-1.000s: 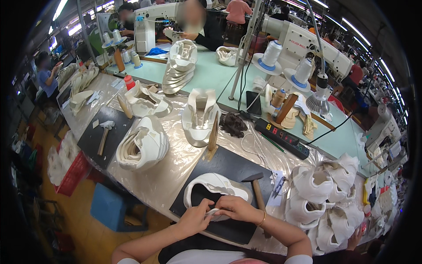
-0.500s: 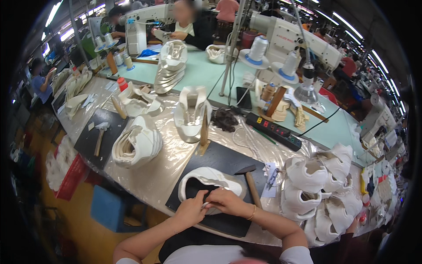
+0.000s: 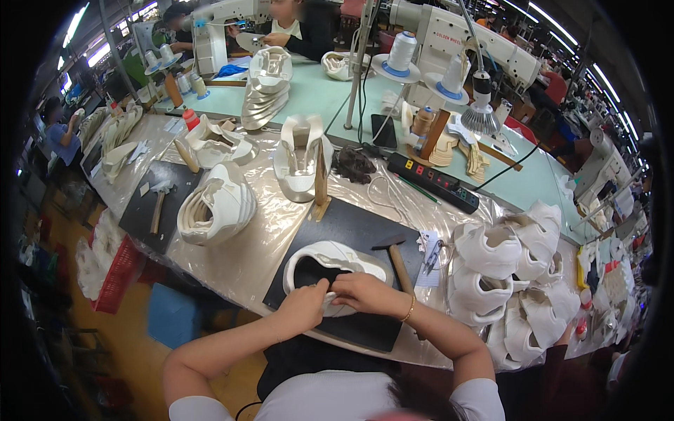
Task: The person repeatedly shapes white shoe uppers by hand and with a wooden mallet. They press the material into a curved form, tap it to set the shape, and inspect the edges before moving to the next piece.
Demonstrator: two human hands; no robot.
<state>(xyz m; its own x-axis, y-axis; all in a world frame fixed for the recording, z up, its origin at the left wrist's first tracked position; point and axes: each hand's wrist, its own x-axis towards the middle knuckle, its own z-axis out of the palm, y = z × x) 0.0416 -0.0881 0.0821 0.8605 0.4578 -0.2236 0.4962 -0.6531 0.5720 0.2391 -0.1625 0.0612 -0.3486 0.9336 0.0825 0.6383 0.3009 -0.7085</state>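
A white shoe upper with a dark lining rests on the black board in front of me. My left hand is closed on the near edge of its opening, thumb and fingers pinched together. Beside it, my right hand also pinches that edge, with its fingers bent over the rim. The fingertips of both hands nearly meet there, and the material between them is partly hidden. Just right of the upper lies a hammer with a wooden handle.
Stacked white uppers crowd the right side. Another stack stands to the left, near a second black board holding a hammer. Behind are a single upper, a wooden post, a power strip and thread cones.
The view has tipped, so the bench sits higher in the picture. My hands stay on the upper's near edge, and the left-hand fingers have shifted slightly along it.
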